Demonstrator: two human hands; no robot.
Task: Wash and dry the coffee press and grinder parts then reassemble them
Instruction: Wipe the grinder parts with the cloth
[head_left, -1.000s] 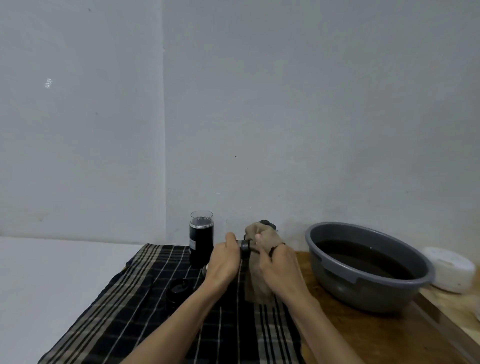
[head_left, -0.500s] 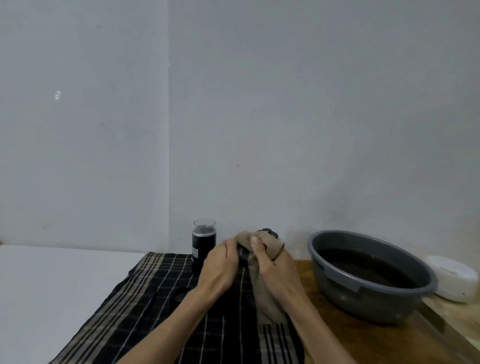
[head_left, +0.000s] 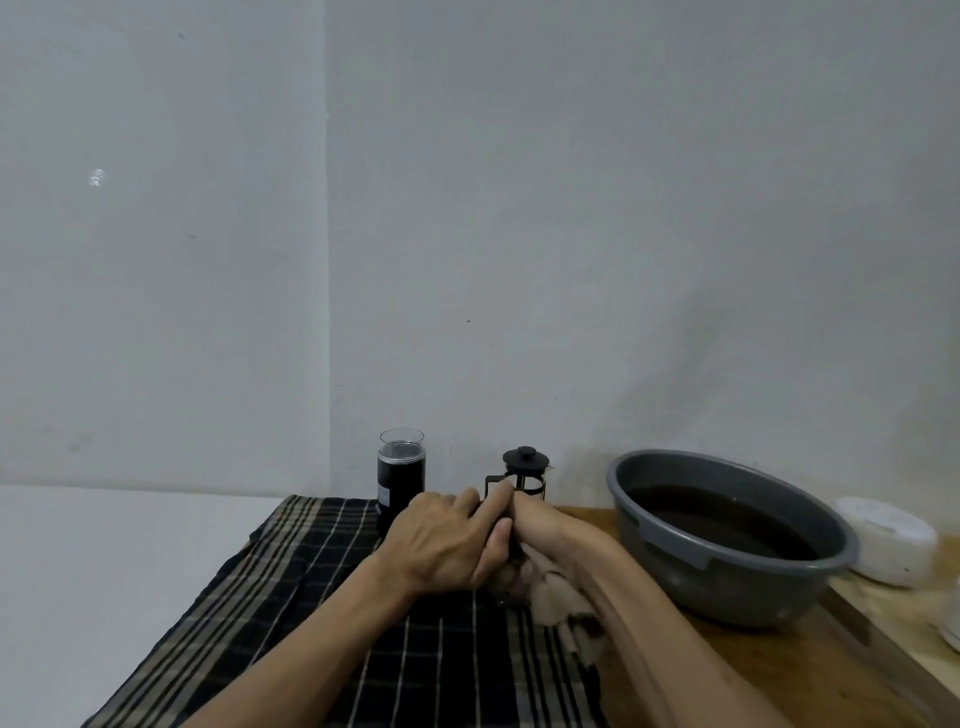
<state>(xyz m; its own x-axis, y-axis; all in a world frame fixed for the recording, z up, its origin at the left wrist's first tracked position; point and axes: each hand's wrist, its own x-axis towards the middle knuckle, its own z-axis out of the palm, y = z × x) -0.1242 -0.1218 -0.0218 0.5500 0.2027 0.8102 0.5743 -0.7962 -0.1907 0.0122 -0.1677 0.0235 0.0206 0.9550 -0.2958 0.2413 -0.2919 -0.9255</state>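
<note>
Left hand (head_left: 441, 551) and right hand (head_left: 540, 525) clasped together mid-desk, grips curled round a beige cloth (head_left: 556, 603). Coffee press (head_left: 523, 475) upright just behind, toward the desk's far edge.

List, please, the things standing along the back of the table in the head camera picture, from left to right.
Grinder → coffee press → grey basin → white round thing.

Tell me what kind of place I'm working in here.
Likely a makeshift home washing spot, not a proper kitchen: a grey basin of dark water on a wooden table, a plaid cloth spread as a drying mat, and bare plain walls.
</note>
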